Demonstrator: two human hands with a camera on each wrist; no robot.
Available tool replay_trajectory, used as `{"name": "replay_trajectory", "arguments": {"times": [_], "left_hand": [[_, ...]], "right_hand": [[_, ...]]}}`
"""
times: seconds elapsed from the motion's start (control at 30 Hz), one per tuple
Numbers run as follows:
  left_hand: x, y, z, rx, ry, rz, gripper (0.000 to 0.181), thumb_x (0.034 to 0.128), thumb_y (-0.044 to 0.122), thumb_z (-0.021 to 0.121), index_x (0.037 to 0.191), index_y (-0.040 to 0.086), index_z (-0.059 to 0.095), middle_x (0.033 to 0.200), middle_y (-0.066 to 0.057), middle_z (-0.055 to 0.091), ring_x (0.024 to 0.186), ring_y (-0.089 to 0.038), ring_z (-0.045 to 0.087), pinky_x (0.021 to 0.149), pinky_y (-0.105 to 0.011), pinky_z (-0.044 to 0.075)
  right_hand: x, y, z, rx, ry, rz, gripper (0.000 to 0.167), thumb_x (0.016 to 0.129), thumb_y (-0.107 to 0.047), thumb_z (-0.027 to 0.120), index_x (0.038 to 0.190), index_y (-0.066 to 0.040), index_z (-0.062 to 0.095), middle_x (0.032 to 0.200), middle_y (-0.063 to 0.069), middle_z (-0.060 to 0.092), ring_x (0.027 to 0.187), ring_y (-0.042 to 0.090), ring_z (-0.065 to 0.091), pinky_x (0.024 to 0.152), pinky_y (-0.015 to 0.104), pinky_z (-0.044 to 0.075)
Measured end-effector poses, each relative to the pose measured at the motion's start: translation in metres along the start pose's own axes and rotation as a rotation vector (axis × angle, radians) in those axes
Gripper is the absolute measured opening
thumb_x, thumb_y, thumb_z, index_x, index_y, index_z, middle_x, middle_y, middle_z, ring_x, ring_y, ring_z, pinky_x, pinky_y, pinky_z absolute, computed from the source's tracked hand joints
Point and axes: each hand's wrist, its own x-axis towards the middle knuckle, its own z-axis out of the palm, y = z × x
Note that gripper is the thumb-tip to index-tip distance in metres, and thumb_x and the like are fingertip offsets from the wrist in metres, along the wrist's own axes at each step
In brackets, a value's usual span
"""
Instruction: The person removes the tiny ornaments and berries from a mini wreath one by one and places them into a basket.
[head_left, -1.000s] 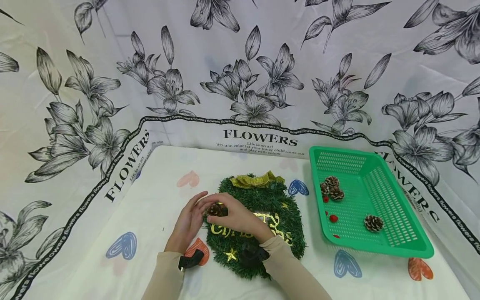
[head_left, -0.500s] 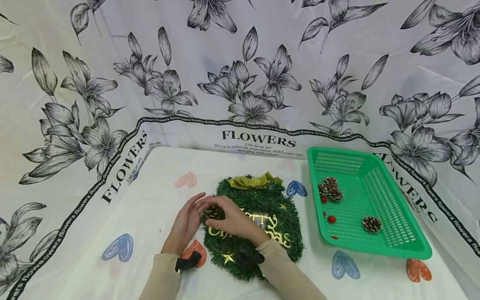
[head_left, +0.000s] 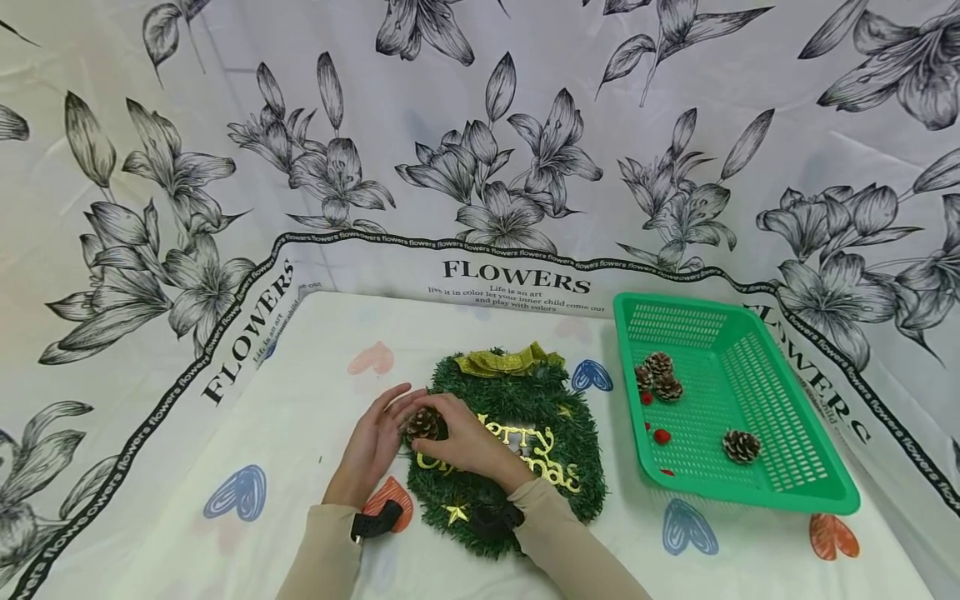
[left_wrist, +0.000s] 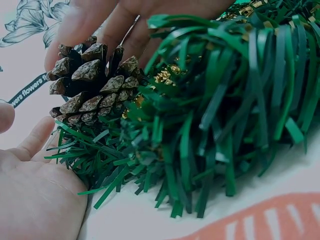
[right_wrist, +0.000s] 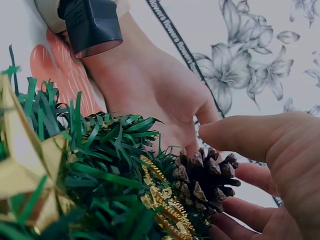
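A brown pine cone (head_left: 425, 423) sits at the left edge of a green tinsel wreath (head_left: 487, 521) with gold lettering. My right hand (head_left: 463, 433) curves round this cone, fingers over its far side and thumb on the near side. In the right wrist view the thumb (right_wrist: 235, 134) stands slightly off the cone (right_wrist: 205, 180), while the fingers lie close against it. Beside the wreath, my left hand (head_left: 375, 442) is held with fairly straight fingers near the cone. Left-palm skin (left_wrist: 35, 195) shows next to the tinsel in the left wrist view; exact contact is unclear.
A green basket (head_left: 772, 493) stands on the right with several pine cones (head_left: 741, 446) and small red pieces (head_left: 662, 437). A gold ribbon (head_left: 510, 362) tops the wreath, and a gold star (head_left: 456, 513) lies low on it. A flowered cloth (head_left: 495, 167) rises behind the table.
The view has shifted slightly. Both hands stay round the pine cone at the wreath's left edge, almost unmoved.
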Motion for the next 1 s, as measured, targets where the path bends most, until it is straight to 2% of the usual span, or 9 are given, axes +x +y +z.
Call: {"name": "replay_trajectory", "arguments": {"times": [0.2, 0.3, 0.53, 0.8, 1.0], "left_hand": [[0.001, -0.003, -0.003, -0.007, -0.004, 0.003, 0.062, 0.1125, 0.042, 0.029, 0.16, 0.004, 0.019, 0.146, -0.001, 0.057, 0.129, -0.006, 0.056, 0.128, -0.056, 0.0], [0.001, -0.003, -0.003, -0.001, -0.004, 0.009, 0.062, 0.1124, 0.043, 0.029, 0.16, 0.003, 0.019, 0.146, -0.002, 0.057, 0.128, -0.007, 0.057, 0.128, -0.056, -0.001], [0.0, -0.001, -0.002, -0.009, -0.007, 0.004, 0.063, 0.1118, 0.044, 0.031, 0.16, 0.004, 0.019, 0.148, -0.004, 0.057, 0.128, -0.008, 0.057, 0.128, -0.05, 0.007], [0.0, -0.001, -0.002, -0.016, -0.007, 0.006, 0.062, 0.1126, 0.042, 0.028, 0.159, 0.002, 0.019, 0.14, 0.001, 0.063, 0.128, -0.008, 0.057, 0.128, -0.053, -0.002], [0.0, 0.001, 0.0, 0.006, 0.004, -0.01, 0.061, 0.1125, 0.043, 0.029, 0.16, 0.005, 0.02, 0.148, -0.003, 0.056, 0.131, -0.005, 0.054, 0.128, -0.054, -0.006]], "right_hand": [[0.002, 0.006, 0.003, 0.004, -0.01, -0.027, 0.061, 0.098, -0.032, 0.069, 0.152, -0.018, 0.043, 0.14, 0.005, 0.049, 0.116, 0.017, 0.054, 0.096, 0.034, 0.051], [0.003, 0.008, 0.005, -0.013, -0.006, -0.049, 0.055, 0.099, -0.03, 0.068, 0.149, -0.019, 0.047, 0.141, 0.003, 0.05, 0.119, 0.015, 0.052, 0.097, 0.034, 0.05], [0.004, 0.01, 0.009, -0.031, 0.02, -0.083, 0.044, 0.1, -0.024, 0.067, 0.142, -0.023, 0.055, 0.138, -0.001, 0.054, 0.12, 0.016, 0.054, 0.097, 0.035, 0.05], [0.003, 0.009, 0.007, 0.028, 0.024, -0.097, 0.042, 0.1, -0.022, 0.067, 0.141, -0.021, 0.058, 0.135, -0.001, 0.056, 0.117, 0.014, 0.055, 0.096, 0.032, 0.051], [-0.002, 0.004, -0.006, 0.111, 0.002, -0.088, 0.043, 0.101, -0.023, 0.066, 0.143, -0.019, 0.056, 0.138, 0.002, 0.052, 0.116, 0.014, 0.057, 0.095, 0.03, 0.052]]}}
